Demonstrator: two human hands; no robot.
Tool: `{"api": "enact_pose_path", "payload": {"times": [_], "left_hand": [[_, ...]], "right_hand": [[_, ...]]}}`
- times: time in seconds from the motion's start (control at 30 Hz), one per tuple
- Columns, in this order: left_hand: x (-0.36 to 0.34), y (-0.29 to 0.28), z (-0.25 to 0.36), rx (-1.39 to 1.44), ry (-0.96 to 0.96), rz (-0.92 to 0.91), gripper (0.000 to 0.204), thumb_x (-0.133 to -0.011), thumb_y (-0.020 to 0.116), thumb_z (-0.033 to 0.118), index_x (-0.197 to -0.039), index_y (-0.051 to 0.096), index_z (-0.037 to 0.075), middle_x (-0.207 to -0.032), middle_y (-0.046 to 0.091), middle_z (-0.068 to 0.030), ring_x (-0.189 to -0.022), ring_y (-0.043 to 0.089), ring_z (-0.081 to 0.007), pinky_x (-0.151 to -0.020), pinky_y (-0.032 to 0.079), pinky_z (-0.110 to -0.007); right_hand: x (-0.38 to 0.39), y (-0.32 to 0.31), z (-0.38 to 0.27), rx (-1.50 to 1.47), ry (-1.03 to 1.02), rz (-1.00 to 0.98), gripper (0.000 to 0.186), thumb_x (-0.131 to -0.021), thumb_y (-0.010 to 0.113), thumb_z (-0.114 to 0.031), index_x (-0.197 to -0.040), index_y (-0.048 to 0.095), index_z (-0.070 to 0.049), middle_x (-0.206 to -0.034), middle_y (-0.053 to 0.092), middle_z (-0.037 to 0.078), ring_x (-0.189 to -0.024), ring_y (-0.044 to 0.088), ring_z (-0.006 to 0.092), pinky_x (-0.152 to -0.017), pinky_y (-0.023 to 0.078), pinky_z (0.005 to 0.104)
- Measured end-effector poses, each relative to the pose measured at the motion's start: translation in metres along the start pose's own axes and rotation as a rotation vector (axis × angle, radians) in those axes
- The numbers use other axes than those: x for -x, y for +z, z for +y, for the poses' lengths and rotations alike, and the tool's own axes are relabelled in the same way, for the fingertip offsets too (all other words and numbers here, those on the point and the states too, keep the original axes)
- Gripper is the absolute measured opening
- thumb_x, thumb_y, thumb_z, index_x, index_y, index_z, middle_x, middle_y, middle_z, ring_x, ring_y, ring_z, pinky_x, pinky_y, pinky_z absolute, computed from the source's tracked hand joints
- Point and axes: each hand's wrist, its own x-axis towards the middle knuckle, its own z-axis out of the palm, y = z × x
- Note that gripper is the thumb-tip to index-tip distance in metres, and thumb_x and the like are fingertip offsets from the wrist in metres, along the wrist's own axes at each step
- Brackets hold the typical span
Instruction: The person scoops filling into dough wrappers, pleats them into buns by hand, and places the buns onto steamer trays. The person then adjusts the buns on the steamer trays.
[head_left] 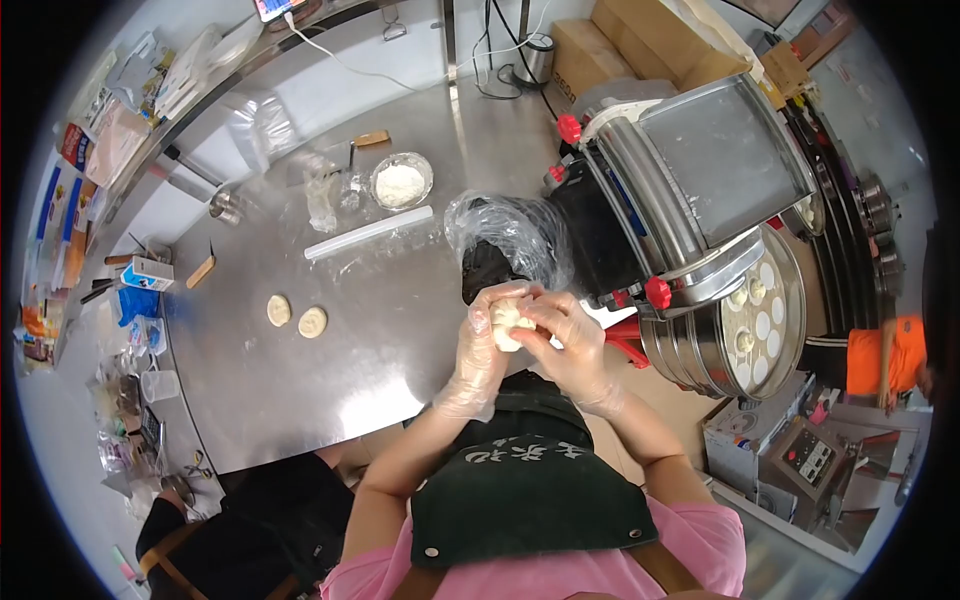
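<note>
A pale, pleated dough bun is held up in front of my apron, near the table's front edge. My left hand, in a clear plastic glove, cups it from the left with the fingers curled round. From the other side my right hand, gloved too, pinches the bun's edge between thumb and fingers. What fills the bun cannot be seen. Two flat round pieces of dough, one further left and another beside it, lie on the steel table.
Toward the back stand a bowl of white flour and a white bar. Crumpled plastic film lies beside a dough roller machine. At right, a stacked steamer holds several buns on white rounds. Another person is at lower left.
</note>
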Motion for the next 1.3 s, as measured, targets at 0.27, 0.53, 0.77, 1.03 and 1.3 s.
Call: {"api": "enact_pose_path", "payload": {"times": [0.27, 0.53, 0.77, 1.03, 1.3], "left_hand": [[0.0, -0.026, 0.0, 0.119, -0.427, -0.114, 0.089, -0.088, 0.037, 0.081, -0.124, 0.054, 0.002, -0.111, 0.062, -0.0127, -0.11, 0.058, -0.0251, -0.1, 0.047, -0.04], [0.024, 0.003, -0.019, 0.023, 0.242, 0.149, 0.077, -0.089, 0.047, 0.074, -0.13, 0.05, 0.008, -0.147, 0.044, -0.0167, -0.132, 0.049, -0.0327, -0.111, 0.04, -0.05], [0.037, -0.054, 0.02, -0.044, 0.028, -0.097, 0.09, -0.088, 0.036, 0.081, -0.126, 0.053, 0.001, -0.133, 0.056, -0.0204, -0.126, 0.054, -0.0304, -0.109, 0.043, -0.044], [0.072, -0.128, 0.044, 0.279, -0.645, -0.078, 0.094, -0.084, 0.033, 0.086, -0.121, 0.057, 0.002, -0.114, 0.061, -0.0126, -0.105, 0.061, -0.0255, -0.095, 0.052, -0.042], [0.098, -0.175, 0.037, 0.337, -0.676, -0.151, 0.1, -0.086, 0.029, 0.084, -0.134, 0.054, 0.0, -0.123, 0.061, -0.0127, -0.116, 0.059, -0.0237, -0.101, 0.048, -0.038]], "right_hand": [[-0.024, -0.029, 0.02, 0.101, -0.453, -0.331, 0.037, -0.075, 0.076, -0.003, -0.109, 0.065, -0.009, -0.091, 0.061, 0.006, -0.072, 0.066, 0.0227, -0.058, 0.056, 0.0333], [0.017, 0.032, -0.02, -0.276, 0.27, 0.167, 0.034, -0.078, 0.082, -0.002, -0.109, 0.068, -0.002, -0.089, 0.06, 0.002, -0.067, 0.051, 0.0071, -0.059, 0.043, 0.0222], [0.01, 0.045, -0.032, -0.056, -0.02, -0.061, 0.024, -0.081, 0.077, -0.004, -0.104, 0.069, -0.004, -0.1, 0.064, 0.011, -0.081, 0.067, 0.0266, -0.068, 0.056, 0.0336], [0.015, 0.092, -0.032, -0.035, -0.318, -0.469, 0.037, -0.074, 0.072, 0.004, -0.11, 0.064, -0.006, -0.101, 0.063, 0.009, -0.084, 0.067, 0.0283, -0.067, 0.057, 0.0366], [0.046, 0.132, -0.046, -0.093, -0.13, -0.539, 0.035, -0.076, 0.076, 0.002, -0.108, 0.068, -0.01, -0.104, 0.063, 0.009, -0.086, 0.068, 0.0294, -0.07, 0.057, 0.0346]]}}
